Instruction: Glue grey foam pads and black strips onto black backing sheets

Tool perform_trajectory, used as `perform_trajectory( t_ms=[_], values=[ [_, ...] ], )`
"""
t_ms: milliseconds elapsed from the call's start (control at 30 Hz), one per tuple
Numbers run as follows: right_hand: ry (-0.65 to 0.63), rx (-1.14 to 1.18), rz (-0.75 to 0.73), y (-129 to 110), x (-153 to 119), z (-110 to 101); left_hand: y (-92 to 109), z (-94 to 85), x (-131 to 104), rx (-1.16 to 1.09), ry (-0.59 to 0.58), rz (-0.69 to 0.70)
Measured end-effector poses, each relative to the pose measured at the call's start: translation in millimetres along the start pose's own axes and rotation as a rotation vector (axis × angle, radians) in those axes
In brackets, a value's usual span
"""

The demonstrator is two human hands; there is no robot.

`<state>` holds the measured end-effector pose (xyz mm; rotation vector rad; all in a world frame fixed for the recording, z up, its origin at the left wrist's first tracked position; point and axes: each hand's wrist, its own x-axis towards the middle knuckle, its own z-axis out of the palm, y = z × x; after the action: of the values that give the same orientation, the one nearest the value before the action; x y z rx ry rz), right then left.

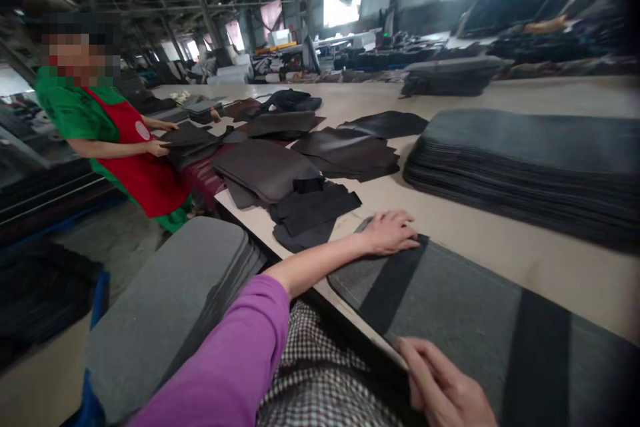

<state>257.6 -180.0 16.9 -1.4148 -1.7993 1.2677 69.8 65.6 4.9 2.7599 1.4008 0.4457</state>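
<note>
A grey mat (465, 300) with black strips across it lies on the beige table in front of me, at the lower right. My left hand (390, 233) rests palm down on the mat's far left corner, fingers spread over the end of one black strip (395, 280). At the near edge of the mat is my right hand (440, 380), its thumb and fingers closed together at the edge; what it pinches is too hidden to name. A second black strip (537, 347) crosses the mat farther right.
A thick stack of dark mats (530, 160) stands at the right. Grey mats (170, 293) are piled at my left, below the table. Black and brown pieces (273, 170) lie on the table. A person in a red apron (145, 160) handles dark sheets at the left.
</note>
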Motion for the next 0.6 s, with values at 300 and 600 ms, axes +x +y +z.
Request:
perform_trajectory(
  t_ms=[300,600],
  values=[
    [0.715,0.16,0.205,43.5,-108.0,-89.3,1.6,-35.8,2.6,-0.61,0.244,-0.225],
    [1.719,0.074,0.233,141.6,-190.6,-156.8,16.8,-41.5,-45.4,-0.908,0.227,-0.364]
  ],
)
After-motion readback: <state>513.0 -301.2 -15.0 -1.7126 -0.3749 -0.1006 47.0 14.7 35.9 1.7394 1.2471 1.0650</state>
